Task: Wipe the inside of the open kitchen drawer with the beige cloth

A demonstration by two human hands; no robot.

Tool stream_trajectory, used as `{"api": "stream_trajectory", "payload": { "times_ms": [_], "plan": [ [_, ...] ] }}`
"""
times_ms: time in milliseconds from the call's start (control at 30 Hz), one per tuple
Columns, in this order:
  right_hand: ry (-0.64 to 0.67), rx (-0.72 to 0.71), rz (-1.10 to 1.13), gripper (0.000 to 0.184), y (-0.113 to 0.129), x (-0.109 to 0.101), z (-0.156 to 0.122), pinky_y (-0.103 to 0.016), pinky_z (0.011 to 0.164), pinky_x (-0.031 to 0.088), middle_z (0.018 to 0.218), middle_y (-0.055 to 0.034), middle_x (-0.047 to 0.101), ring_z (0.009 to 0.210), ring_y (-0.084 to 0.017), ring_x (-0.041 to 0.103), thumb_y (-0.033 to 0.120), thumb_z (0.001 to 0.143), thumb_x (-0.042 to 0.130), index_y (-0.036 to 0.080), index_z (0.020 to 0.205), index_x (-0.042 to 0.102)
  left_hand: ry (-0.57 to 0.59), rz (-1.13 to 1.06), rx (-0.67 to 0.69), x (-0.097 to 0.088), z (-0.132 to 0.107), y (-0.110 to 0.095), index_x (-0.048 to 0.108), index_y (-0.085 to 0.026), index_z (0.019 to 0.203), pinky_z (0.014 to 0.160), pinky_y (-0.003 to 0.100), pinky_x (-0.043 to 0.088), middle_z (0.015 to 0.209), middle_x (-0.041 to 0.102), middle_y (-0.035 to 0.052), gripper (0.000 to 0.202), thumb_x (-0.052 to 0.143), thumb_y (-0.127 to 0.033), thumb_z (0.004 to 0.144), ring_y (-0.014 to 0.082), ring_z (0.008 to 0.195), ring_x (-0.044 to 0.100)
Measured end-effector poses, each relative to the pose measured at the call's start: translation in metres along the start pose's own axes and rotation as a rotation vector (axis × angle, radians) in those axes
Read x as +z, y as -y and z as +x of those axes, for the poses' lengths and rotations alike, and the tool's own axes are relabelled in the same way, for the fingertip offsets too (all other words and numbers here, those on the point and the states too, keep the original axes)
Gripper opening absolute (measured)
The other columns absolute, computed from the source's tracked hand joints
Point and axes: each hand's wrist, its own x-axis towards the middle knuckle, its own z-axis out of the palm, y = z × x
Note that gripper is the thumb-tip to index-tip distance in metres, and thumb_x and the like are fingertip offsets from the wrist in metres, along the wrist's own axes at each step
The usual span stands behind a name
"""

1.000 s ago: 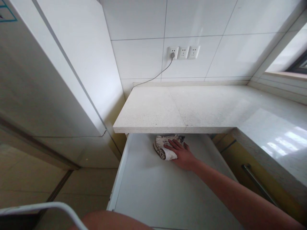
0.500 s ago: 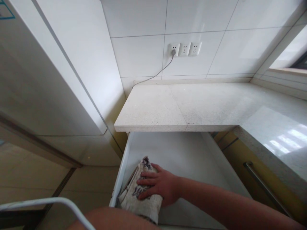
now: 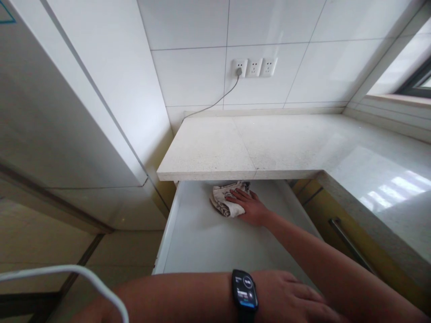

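Note:
A folded cream cloth (image 3: 222,201) with a dark pattern lies on the bottom of a pulled-out white drawer (image 3: 188,244), towards its back under the counter edge. My right hand (image 3: 247,206) presses down on the cloth from above, its fingers spread over the top and bunching it. Across the front of the drawer stretches my left arm, with a black smartwatch (image 3: 245,291) at the wrist. My left hand (image 3: 286,296) is at the bottom edge of the view, its visible fingers extended to the right; the fingertips are cut off, and no object shows in it.
A pale stone countertop (image 3: 269,139) overhangs the drawer and turns towards me on the right. Below it is a cabinet handle (image 3: 350,244). A tall white cabinet or appliance (image 3: 101,112) stands left. A grey cord (image 3: 215,104) runs from a wall socket. A white curved tube (image 3: 84,271) crosses the lower left.
My right hand has moved the cloth from the drawer's front left to the back, nearer the counter. My left forearm has reached right, bringing the watch and left hand into view.

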Motion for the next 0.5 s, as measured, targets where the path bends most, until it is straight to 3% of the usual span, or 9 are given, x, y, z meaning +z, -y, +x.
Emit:
{"api": "stream_trajectory", "payload": {
  "times_ms": [67, 133, 200, 300, 400, 433, 500],
  "plan": [
    [-0.013, 0.033, -0.018, 0.072, -0.007, 0.001, -0.002, -0.066, 0.112, 0.013, 0.164, -0.0029, 0.02, 0.149, -0.034, 0.018, 0.046, 0.087, 0.055, 0.04, 0.153, 0.028, 0.042, 0.269, -0.027, -0.03, -0.018, 0.002, 0.064, -0.027, 0.097, 0.069, 0.039, 0.046, 0.106, 0.072, 0.0022, 0.034, 0.033, -0.04, 0.1, 0.0215, 0.095, 0.065],
    [-0.021, 0.045, -0.035, 0.072, -0.013, 0.002, -0.003, -0.065, 0.112, 0.015, 0.164, -0.003, 0.021, 0.149, -0.034, 0.018, 0.046, 0.087, 0.055, 0.04, 0.154, 0.028, 0.029, 0.511, -0.144, -0.064, -0.046, 0.011, 0.065, -0.024, 0.083, 0.057, 0.035, 0.042, 0.077, 0.07, 0.0012, 0.034, 0.04, -0.043, 0.098, 0.0179, 0.068, 0.062],
    [-0.031, 0.052, -0.047, 0.071, -0.015, 0.003, -0.003, -0.066, 0.111, 0.016, 0.164, -0.0033, 0.021, 0.148, -0.035, 0.019, 0.048, 0.087, 0.053, 0.041, 0.153, 0.028, -0.112, 0.645, -0.288, -0.102, -0.082, 0.023, 0.067, -0.023, 0.085, 0.063, 0.032, 0.045, 0.078, 0.071, 0.001, 0.029, 0.044, -0.035, 0.097, 0.0158, 0.07, 0.062],
    [-0.033, 0.056, -0.046, 0.072, -0.016, 0.005, -0.003, -0.068, 0.111, 0.015, 0.164, -0.004, 0.021, 0.148, -0.036, 0.019, 0.049, 0.087, 0.054, 0.04, 0.153, 0.029, -0.526, 0.774, -0.606, -0.15, -0.144, 0.042, 0.069, -0.021, 0.092, 0.081, 0.03, 0.048, 0.088, 0.072, 0.0024, 0.027, 0.043, -0.027, 0.099, 0.0155, 0.086, 0.064],
    [-0.051, 0.042, -0.037, 0.072, -0.015, 0.006, -0.003, -0.068, 0.111, 0.015, 0.164, -0.004, 0.021, 0.148, -0.037, 0.019, 0.048, 0.086, 0.055, 0.04, 0.153, 0.029, -0.879, 0.889, -0.87, -0.172, -0.197, 0.056, 0.067, -0.021, 0.089, 0.082, 0.029, 0.048, 0.091, 0.073, 0.0031, 0.029, 0.042, -0.03, 0.099, 0.0162, 0.088, 0.065],
    [-0.06, 0.038, -0.035, 0.072, -0.015, 0.006, -0.003, -0.067, 0.111, 0.015, 0.164, -0.0041, 0.022, 0.148, -0.037, 0.019, 0.048, 0.086, 0.055, 0.039, 0.153, 0.03, -0.913, 0.888, -0.955, -0.173, -0.209, 0.061, 0.066, -0.021, 0.089, 0.079, 0.028, 0.049, 0.087, 0.073, 0.0025, 0.03, 0.04, -0.031, 0.099, 0.0157, 0.085, 0.066],
    [-0.074, 0.039, -0.038, 0.072, -0.014, 0.007, -0.003, -0.067, 0.11, 0.017, 0.163, -0.0044, 0.023, 0.148, -0.037, 0.02, 0.046, 0.085, 0.055, 0.039, 0.153, 0.031, -0.831, 0.891, -1.117, -0.167, -0.223, 0.071, 0.065, -0.02, 0.087, 0.074, 0.028, 0.049, 0.084, 0.073, 0.0029, 0.034, 0.036, -0.033, 0.101, 0.0159, 0.08, 0.066]
  ]
}}
